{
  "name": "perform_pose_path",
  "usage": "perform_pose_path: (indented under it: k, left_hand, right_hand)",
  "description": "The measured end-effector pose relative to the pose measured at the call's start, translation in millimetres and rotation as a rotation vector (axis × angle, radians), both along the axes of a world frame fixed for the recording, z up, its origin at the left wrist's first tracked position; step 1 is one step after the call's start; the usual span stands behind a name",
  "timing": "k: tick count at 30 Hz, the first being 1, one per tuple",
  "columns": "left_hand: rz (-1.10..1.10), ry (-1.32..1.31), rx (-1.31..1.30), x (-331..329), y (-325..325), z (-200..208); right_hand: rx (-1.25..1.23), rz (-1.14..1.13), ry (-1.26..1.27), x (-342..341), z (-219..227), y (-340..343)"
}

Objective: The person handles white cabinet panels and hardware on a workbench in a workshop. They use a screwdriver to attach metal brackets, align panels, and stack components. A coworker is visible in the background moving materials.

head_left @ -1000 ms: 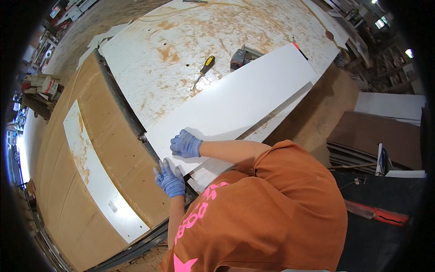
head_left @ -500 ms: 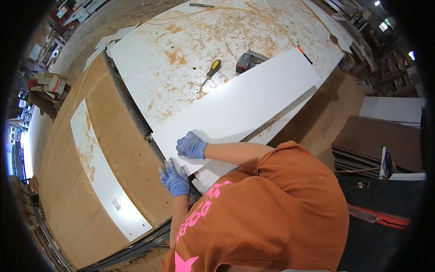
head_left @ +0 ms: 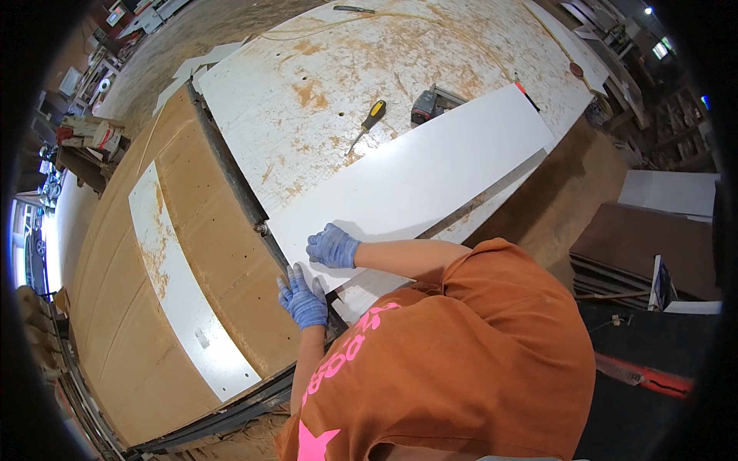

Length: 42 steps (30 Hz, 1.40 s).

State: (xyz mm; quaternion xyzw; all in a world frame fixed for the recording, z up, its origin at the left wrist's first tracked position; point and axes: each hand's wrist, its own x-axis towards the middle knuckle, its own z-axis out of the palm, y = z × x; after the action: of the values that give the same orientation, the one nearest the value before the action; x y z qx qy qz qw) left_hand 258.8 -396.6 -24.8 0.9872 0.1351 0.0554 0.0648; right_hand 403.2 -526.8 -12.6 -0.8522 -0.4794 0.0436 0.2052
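A long white board lies slantwise across the worktable, its near-left end under my hands. My right hand, in a blue-grey work glove, rests on the board's face near that end. Its fingers are curled together, and whatever they may pinch is hidden. At the corner of the same end is my left hand, gloved alike, with its fingers stretched and spread along the board's edge. Beyond the board lie a screwdriver with a yellow and black handle and a dark power tool.
The white worktable is scuffed and dusty. To its left, past a dark gap, a brown panelled surface carries a white strip. Brown and white boards are stacked at right. A yellow hose or cord crosses the table's far side.
The whole view has shifted slightly, so things sit a little farther right in the picture. Both hands keep nearly the same places on the board.
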Motion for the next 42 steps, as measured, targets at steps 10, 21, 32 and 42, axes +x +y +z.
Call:
perform_pose_path:
  k: [10,21,32,42]
  left_hand:
    - [0.021,-0.004,-0.031,-3.7,0.3,0.0]
    - [0.03,-0.03,-0.02,-3.8,3.4,-1.4]
    - [0.051,-0.053,-0.032,-5.9,4.1,-6.0]
    - [0.048,0.003,-0.062,-3.3,2.1,4.7]
  right_hand:
    - [0.017,-0.191,-0.122,6.0,-21.5,22.4]
    - [-0.01,-0.045,-0.018,5.2,1.1,4.4]
    - [0.046,-0.028,-0.029,5.0,-4.3,7.4]
    - [-0.09,-0.013,-0.26,4.6,-11.9,8.8]
